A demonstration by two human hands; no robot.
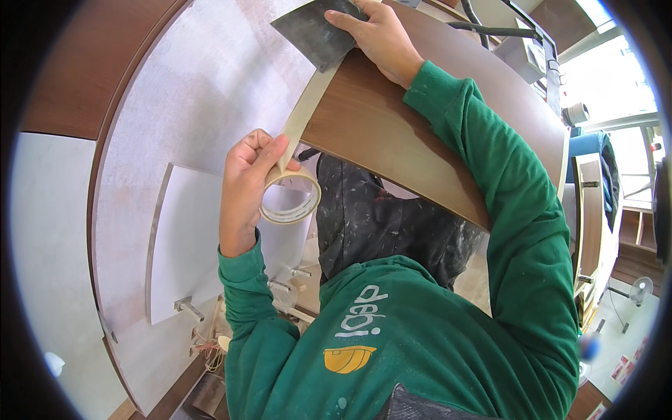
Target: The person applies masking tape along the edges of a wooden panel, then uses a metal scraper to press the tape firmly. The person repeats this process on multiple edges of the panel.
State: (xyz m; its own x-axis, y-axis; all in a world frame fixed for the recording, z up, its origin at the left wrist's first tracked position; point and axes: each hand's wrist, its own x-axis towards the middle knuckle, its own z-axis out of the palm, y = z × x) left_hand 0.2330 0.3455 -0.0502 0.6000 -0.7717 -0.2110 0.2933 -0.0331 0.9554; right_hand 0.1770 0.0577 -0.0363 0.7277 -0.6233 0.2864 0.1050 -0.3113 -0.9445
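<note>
Between thumb and fingers, my left hand (252, 175) grips a roll of masking tape (315, 198). A pale strip of tape (305, 105) runs up from the roll along the seam where the brown wood panel (392, 122) meets the whitish wall (231, 91). Higher up, my right hand (374, 38) holds a dark, flat, square-cornered sheet (315, 33), its thumb lying on top. The sheet's lower corner covers part of the tape strip. Its upper edge runs out of view, so I cannot tell its exact kind.
A white cabinet door (203, 238) with metal hinges stands open at the lower left. Loose wires (210, 348) hang beneath it. At the right are another hinged panel (590, 217) and a bright window (609, 84). A black hose (490, 29) lies beyond the wood panel.
</note>
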